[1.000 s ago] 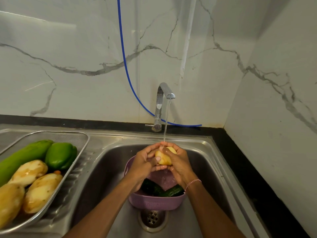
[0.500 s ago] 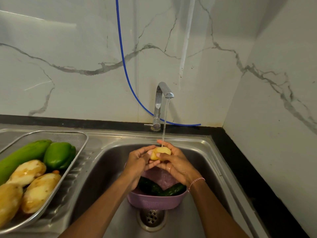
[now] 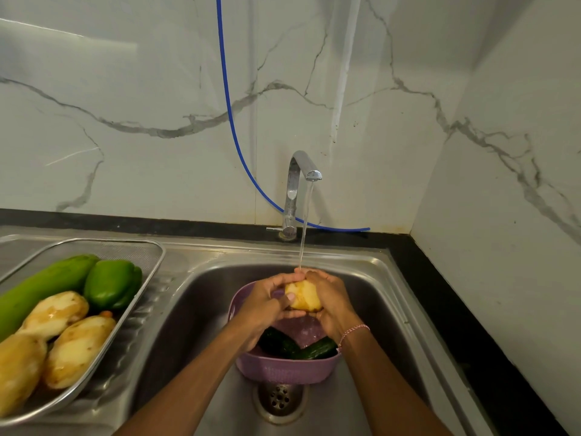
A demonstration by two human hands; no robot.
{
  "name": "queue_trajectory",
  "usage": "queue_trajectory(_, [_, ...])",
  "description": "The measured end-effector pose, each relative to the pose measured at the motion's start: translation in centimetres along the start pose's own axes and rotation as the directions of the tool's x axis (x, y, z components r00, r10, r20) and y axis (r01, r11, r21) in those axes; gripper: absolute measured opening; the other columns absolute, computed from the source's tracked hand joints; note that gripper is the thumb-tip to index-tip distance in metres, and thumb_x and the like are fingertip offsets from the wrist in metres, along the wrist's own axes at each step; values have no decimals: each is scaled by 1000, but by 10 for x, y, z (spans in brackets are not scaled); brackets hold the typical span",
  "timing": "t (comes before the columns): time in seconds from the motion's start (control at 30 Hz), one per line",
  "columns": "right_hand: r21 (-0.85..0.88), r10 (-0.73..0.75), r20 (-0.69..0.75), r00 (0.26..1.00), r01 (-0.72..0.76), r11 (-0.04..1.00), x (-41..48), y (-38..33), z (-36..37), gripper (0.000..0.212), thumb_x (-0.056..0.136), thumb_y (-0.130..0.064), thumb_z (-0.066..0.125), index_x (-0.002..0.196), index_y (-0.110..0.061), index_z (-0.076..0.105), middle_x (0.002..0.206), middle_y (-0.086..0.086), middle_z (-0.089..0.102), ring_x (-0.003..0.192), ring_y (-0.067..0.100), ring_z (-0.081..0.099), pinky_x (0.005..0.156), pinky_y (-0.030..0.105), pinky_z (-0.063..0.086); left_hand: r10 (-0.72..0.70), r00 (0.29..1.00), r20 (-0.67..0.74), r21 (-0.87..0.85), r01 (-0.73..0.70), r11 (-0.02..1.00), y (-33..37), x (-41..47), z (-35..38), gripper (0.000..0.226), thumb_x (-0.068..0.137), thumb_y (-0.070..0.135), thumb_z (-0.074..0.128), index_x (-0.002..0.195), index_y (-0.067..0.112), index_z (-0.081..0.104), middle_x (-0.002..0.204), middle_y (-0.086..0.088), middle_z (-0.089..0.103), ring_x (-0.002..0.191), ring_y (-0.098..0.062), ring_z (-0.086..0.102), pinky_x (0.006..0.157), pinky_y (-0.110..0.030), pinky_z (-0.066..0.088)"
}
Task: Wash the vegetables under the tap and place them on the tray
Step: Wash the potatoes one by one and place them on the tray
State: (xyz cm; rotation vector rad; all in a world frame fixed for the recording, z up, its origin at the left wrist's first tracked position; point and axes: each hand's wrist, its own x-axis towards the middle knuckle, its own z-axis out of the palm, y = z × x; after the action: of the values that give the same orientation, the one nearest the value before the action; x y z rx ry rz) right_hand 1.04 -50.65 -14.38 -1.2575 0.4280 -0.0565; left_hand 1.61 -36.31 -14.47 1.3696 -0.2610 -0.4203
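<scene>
A blue hose (image 3: 224,73) runs down the veined marble wall (image 3: 125,121).

2 bare forearms are held forward, angled inward to meet. The left hand (image 3: 267,302) and right hand (image 3: 331,297) are cupped face to face, fingers curled round a potato (image 3: 304,296). A string bracelet (image 3: 352,332) is worn on the right wrist.

Noted pale yellow peeled potato (image 3: 304,298), wet, gripped between left hand (image 3: 264,305) and right hand (image 3: 333,298), under thin stream from chrome tap (image 3: 297,184). Found two dark cucumbers (image 3: 317,349) lying in a V in purple basket (image 3: 283,369) below. Counted on wire-mesh tray (image 3: 125,248), left of sink basin (image 3: 201,309): three larger potatoes (image 3: 78,350), one green bell pepper (image 3: 111,283), one long green gourd (image 3: 47,284), packed close.
</scene>
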Motion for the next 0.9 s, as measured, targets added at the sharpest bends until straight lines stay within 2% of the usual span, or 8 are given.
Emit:
queue_trajectory(0.1, [28, 15, 126, 992, -18, 999, -1, -5, -3, 21, 104, -16, 62, 118, -16, 77, 120, 19, 74, 103, 34, 72, 65, 38, 63, -9, 999, -41, -23, 8, 1000, 3, -1, -3, 35, 101, -6, 54, 127, 11, 71, 127, -16, 66, 107, -29, 74, 84, -39, 64])
queue_trajectory(0.2, [134, 13, 323, 946, -60, 989, -2, -8, -6, 40, 100, 1, 62, 137, -14, 64, 135, 24, 63, 111, 37, 70, 78, 42, 65, -34, 994, -102, -154, 18, 988, 7, 1, -12, 31, 103, -5, 50, 124, 5, 70, 121, -20, 72, 105, -32, 75, 86, -39, 63])
queue_trajectory(0.27, [153, 9, 378, 926, -73, 985, -3, -8, -5, 49, 98, 6, 62, 142, -15, 60, 139, 22, 61, 118, 37, 69, 86, 43, 65, -70, 989, -128, -247, 37, 968, 8, 1, -16, 30, 103, -7, 48, 120, 2, 71, 116, -21, 74, 104, -34, 75, 87, -38, 63])
queue_trajectory(0.37, [84, -29, 311, 950, 3, 996, -3, -6, 0, 45, 98, 1, 65, 140, -15, 63, 136, 18, 64, 115, 32, 72, 88, 44, 64, -110, 984, -143, -292, 64, 954, 9, 1, -16, 29, 102, -9, 49, 119, 0, 70, 112, -21, 75, 103, -34, 75, 84, -37, 64])
queue_trajectory(0.47, [62, -74, 207, 976, 62, 996, -3, -5, 1, 29, 100, -6, 65, 128, -13, 72, 125, 16, 73, 108, 31, 75, 80, 43, 66, -82, 989, -120, -247, 50, 968, 8, 1, -13, 32, 101, -10, 50, 121, 2, 71, 116, -22, 74, 103, -35, 75, 82, -39, 65])
queue_trajectory(0.63, [123, -2, 88, 996, -9, 992, -3, -7, -2, 26, 103, -21, 63, 118, -6, 77, 118, 20, 76, 112, 40, 71, 76, 47, 63, -54, 996, -74, -108, 46, 993, 8, -1, -12, 39, 99, -12, 53, 125, 10, 73, 123, -14, 70, 103, -31, 75, 83, -44, 64])
queue_trajectory(0.73, [131, 14, 182, 983, -38, 991, -2, -7, -5, 28, 106, -21, 58, 125, -7, 74, 128, 22, 71, 111, 38, 69, 75, 46, 64, -68, 994, -84, -138, 56, 989, 6, 1, -15, 37, 99, -11, 53, 125, 8, 72, 123, -17, 70, 103, -33, 75, 81, -42, 65])
queue_trajectory(0.9, [182, 21, 433, 901, -110, 977, -3, -10, -10, 48, 98, 6, 61, 143, -10, 60, 141, 23, 62, 121, 40, 68, 92, 51, 62, -130, 985, -109, -296, 93, 951, 7, 4, -26, 33, 101, -10, 46, 126, -2, 68, 117, -23, 73, 104, -35, 75, 79, -36, 65])
